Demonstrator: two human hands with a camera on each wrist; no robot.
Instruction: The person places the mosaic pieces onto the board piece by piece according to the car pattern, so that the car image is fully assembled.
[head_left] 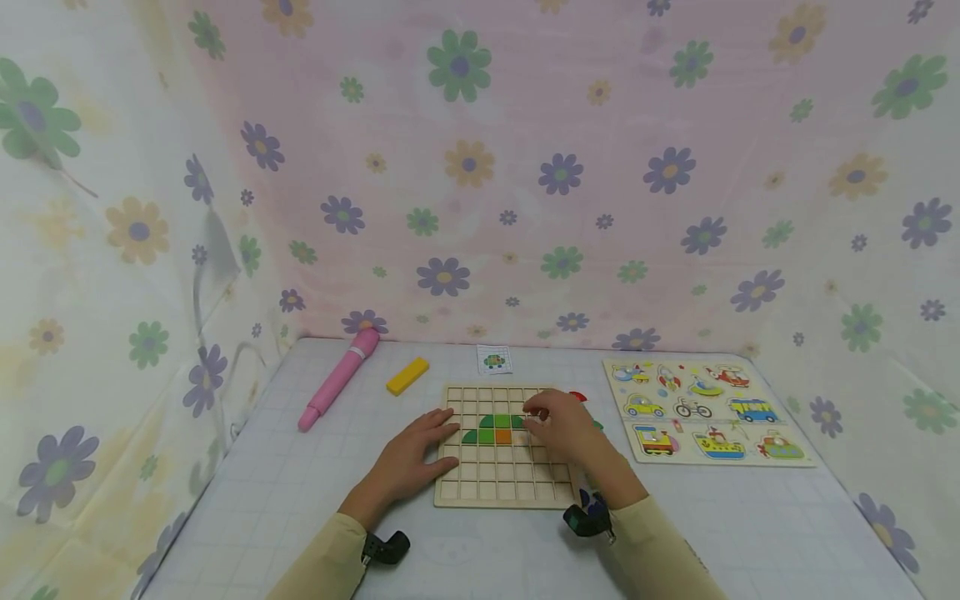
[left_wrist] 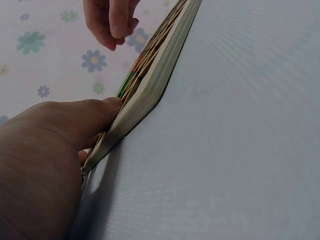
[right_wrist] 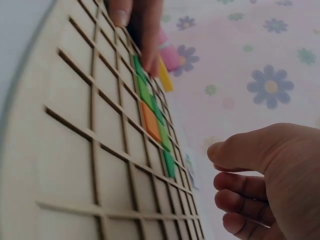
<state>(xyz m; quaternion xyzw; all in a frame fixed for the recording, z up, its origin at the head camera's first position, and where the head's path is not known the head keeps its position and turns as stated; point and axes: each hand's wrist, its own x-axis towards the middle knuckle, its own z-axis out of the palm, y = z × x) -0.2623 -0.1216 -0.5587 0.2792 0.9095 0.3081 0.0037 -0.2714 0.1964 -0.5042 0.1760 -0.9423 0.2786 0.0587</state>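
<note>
A wooden grid board (head_left: 513, 493) lies on the table in front of me. Green tiles (head_left: 486, 436) and one orange tile (head_left: 503, 437) sit in two neighbouring rows of its cells. My left hand (head_left: 408, 457) rests at the board's left side, its fingers extended and its thumb over the rim. Over the right part of the grid hovers my right hand (head_left: 564, 427), close to the upper row's right-hand green tile (head_left: 517, 422). In the right wrist view that hand's fingers (right_wrist: 242, 185) are loosely bent, with nothing showing between them and the thumb.
Beyond the board lies a small picture card (head_left: 495, 360). A red piece (head_left: 577, 397) and a green piece (head_left: 597, 425) show partly behind my right hand. A vehicle puzzle board (head_left: 705, 408) lies to the right; a yellow block (head_left: 408, 376) and a pink tube-shaped object (head_left: 339, 379) lie left.
</note>
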